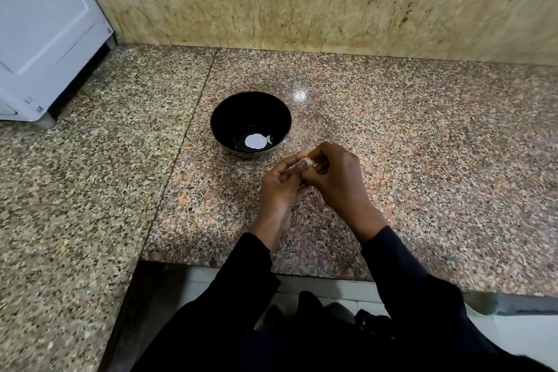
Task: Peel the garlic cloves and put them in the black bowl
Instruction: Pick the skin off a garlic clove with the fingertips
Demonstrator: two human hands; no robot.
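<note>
The speckled granite countertop (392, 136) ran in 2 slabs, a greyer one at the left and a pinker one at the right, meeting at a straight seam. On the pinker slab, close to the seam, sat 1 black bowl (223, 121). At the far left, a white appliance (45, 39) stood on the greyer slab, 1 foot showing at its near corner.
</note>
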